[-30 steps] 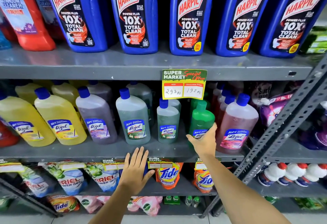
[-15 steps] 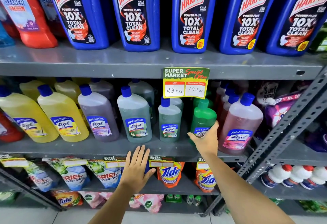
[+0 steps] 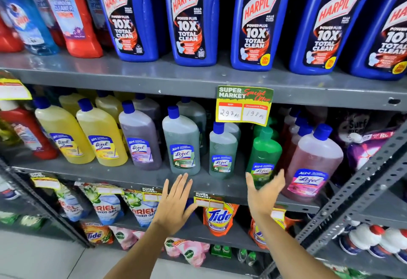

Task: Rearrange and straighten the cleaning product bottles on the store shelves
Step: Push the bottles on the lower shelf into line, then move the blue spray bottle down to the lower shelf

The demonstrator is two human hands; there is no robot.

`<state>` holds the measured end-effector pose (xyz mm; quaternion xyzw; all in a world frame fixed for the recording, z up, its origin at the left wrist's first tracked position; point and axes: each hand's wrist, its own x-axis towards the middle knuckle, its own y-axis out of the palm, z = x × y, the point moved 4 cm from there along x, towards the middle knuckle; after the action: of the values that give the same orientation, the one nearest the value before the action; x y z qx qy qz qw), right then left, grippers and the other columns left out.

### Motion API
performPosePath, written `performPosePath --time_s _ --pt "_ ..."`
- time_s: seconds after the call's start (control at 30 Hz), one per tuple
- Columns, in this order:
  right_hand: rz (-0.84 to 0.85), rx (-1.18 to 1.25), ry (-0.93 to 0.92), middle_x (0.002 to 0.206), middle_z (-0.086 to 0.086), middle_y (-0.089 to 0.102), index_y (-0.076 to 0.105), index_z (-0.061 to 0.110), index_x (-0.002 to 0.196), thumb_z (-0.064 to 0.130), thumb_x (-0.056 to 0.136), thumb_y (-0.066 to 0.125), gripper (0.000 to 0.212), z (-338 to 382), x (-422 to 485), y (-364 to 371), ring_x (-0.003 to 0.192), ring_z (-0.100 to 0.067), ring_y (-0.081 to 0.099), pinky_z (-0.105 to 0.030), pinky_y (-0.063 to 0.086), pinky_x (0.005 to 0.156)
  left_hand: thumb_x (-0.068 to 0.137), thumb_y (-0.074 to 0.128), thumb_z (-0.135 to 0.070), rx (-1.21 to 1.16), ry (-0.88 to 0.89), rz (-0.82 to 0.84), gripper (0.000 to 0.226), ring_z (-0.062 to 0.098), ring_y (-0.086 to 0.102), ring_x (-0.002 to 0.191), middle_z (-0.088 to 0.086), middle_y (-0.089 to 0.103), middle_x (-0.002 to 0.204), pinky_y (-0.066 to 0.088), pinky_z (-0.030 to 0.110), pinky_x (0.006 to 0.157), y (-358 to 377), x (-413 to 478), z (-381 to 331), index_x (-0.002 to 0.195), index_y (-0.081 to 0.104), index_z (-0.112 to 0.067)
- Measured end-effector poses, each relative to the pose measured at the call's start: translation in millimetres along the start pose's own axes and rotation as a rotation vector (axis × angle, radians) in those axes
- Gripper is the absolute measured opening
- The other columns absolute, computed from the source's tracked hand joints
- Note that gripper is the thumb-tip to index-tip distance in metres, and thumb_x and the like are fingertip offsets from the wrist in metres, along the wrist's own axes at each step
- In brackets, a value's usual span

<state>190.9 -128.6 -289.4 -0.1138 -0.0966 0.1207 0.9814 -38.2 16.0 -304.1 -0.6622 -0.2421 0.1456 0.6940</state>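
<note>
Head view: right hand (image 3: 265,192) has come off the green bottle (image 3: 264,157). 0.5 s ago it was wrapped on the bottle's lower front; now it is spread, palm toward the label, blurred, thumb out left, fingers overlapping the bottle's base edge. Cannot tell if any fingertip touches; nothing is pinched.

Left hand (image 3: 176,203) is unchanged in pose: flat, fingers spread and pointing up, in front of the middle shelf (image 3: 132,175) lip, just below the big grey-green bottle (image 3: 182,146). Holding nothing.

Bottle positions now:
- green bottle upright on the middle shelf, label forward, between the small grey-green bottle (image 3: 222,153) and the pink bottle (image 3: 312,164).
- it stands close beside the pink bottle, gap to the small grey-green one slightly wider.
- front row left of it (2 yellow, 1 purple, 2 grey-green) reads upright, labels out.

Meaning, my read: the green bottle adjustment looks finished and released. Both hands free, so the next pick is open. Likely candidates are the pink bottle, which sits furthest forward on the lip, or the small grey-green one.

Risk: blurred right hand is moving close to the green bottle; a brush could knock it askew again.
</note>
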Motion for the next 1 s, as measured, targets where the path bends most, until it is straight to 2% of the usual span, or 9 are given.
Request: performPosePath --time_s 0.07,0.17,0.37,0.47,0.57,0.7,0.8,0.9,1.0 --pt "-0.057 0.05 -0.132 0.156 -0.015 0.023 0.015 0.009 0.154 0.023 0.09 0.069 0.085 15 -29 3 0.147 -0.029 0.022 -0.034 0.018 0.118 0.098 0.022 -0.055 -0.014 -0.024 -0.059 0.068 0.028 0.025 0.144 0.012 0.026 0.157 0.012 0.054 0.114 -12 -5 7 0.147 0.035 -0.009" --pt "0.003 0.119 -0.345 0.155 -0.007 0.026 0.021 0.01 0.152 0.023 0.096 0.057 0.068 54 -60 15 0.146 -0.015 0.023 -0.033 0.021 0.119 0.099 0.02 -0.054 -0.019 -0.079 -0.167 0.067 0.026 0.022 0.145 0.011 0.025 0.157 0.012 0.055 0.115 -40 -13 26 0.148 0.033 -0.01" --pt "0.126 0.325 -0.791 0.156 -0.018 0.026 0.024 0.009 0.152 0.024 0.098 0.047 0.06 178 -97 51 0.148 -0.025 0.025 -0.032 0.021 0.12 0.099 0.031 -0.049 0.032 -0.175 -0.406 0.063 0.03 0.01 0.148 0.015 0.017 0.16 0.008 0.057 0.117 -120 -38 99 0.15 0.026 -0.012" --pt "0.159 0.374 -0.924 0.158 -0.012 0.023 0.019 0.023 0.155 0.031 0.1 0.045 0.061 233 -121 84 0.148 -0.035 0.025 -0.045 0.024 0.12 0.1 0.032 -0.05 0.108 -0.193 -0.47 0.064 0.03 0.01 0.148 0.014 0.016 0.16 0.012 0.059 0.116 -162 -60 151 0.15 0.026 -0.011" --pt "0.098 0.301 -1.056 0.158 -0.016 0.022 0.027 0.008 0.15 0.029 0.1 0.046 0.058 275 -139 119 0.149 -0.038 0.022 -0.056 0.023 0.118 0.098 0.032 -0.05 0.124 -0.234 -0.508 0.064 0.028 0.011 0.148 0.011 0.016 0.16 0.008 0.057 0.117 -201 -85 209 0.15 0.027 -0.013" --pt "0.017 0.302 -1.083 0.158 -0.02 0.019 0.027 0.007 0.148 0.025 0.097 0.05 0.058 332 -168 172 0.148 -0.043 0.021 -0.058 0.023 0.118 0.099 0.027 -0.053 0.173 -0.218 -0.533 0.064 0.023 0.005 0.149 0.007 0.012 0.162 0.0 0.051 0.119 -245 -126 285 0.152 0.022 -0.016" --pt "-0.01 0.346 -1.032 0.156 -0.028 0.02 0.027 0.008 0.148 0.021 0.095 0.054 0.061 379 -195 216 0.148 -0.04 0.021 -0.054 0.023 0.118 0.1 0.024 -0.054 0.225 -0.171 -0.536 0.064 0.024 0.007 0.149 0.006 0.013 0.162 0.006 0.056 0.118 -272 -152 344 0.152 0.019 -0.017" --pt "0.019 0.363 -1.012 0.155 -0.025 0.024 0.027 0.012 0.148 0.021 0.094 0.056 0.061 417 -216 254 0.147 -0.036 0.025 -0.047 0.026 0.118 0.1 0.027 -0.052 0.222 -0.19 -0.549 0.064 0.023 0.006 0.149 0.007 0.013 0.162 0.005 0.053 0.119 -294 -165 393 0.152 0.02 -0.016" --pt "0.058 0.293 -1.04 0.153 -0.027 0.028 0.029 0.006 0.147 0.018 0.094 0.056 0.062 445 -223 284 0.144 -0.038 0.028 -0.046 0.026 0.118 0.099 0.025 -0.053 0.233 -0.197 -0.509 0.065 0.022 0.007 0.149 0.007 0.01 0.162 0.006 0.05 0.119 -306 -156 427 0.152 0.02 -0.016"
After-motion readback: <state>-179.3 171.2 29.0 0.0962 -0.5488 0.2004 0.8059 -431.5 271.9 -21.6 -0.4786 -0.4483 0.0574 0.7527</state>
